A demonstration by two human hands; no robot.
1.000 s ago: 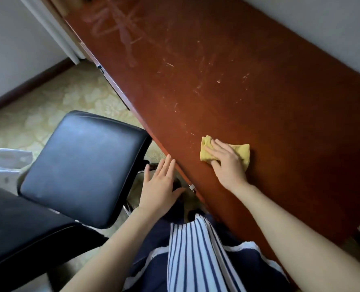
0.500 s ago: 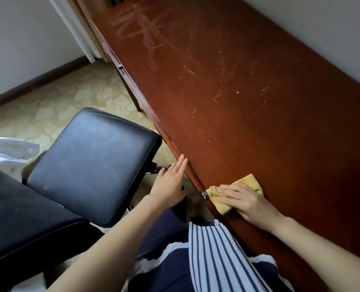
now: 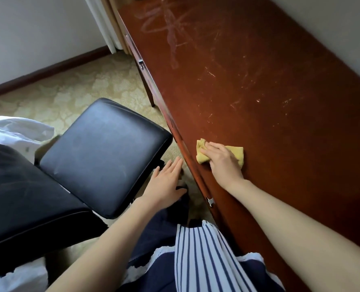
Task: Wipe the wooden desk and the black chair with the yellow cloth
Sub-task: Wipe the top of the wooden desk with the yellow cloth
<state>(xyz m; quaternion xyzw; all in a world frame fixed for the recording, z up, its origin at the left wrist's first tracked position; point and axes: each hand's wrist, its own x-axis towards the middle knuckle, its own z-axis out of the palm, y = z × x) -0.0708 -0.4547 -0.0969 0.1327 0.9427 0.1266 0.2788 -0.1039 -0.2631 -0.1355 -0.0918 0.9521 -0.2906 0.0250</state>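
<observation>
Yellow cloth (image 3: 236,152) crosswise on wooden desk (image 3: 280,123)

There's just the one camera, worn on the person's head, wide-angled and tipped steeply forward and down. It looks from close above, with the worktop (image 3: 269,106) running away up the right side, the black chair (image 3: 103,152) lower left and carpet (image 3: 69,98) between them.

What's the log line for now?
phase: wiping | right hand: presses yellow cloth on wooden desk | left hand: open, empty | black chair: beside desk
</observation>
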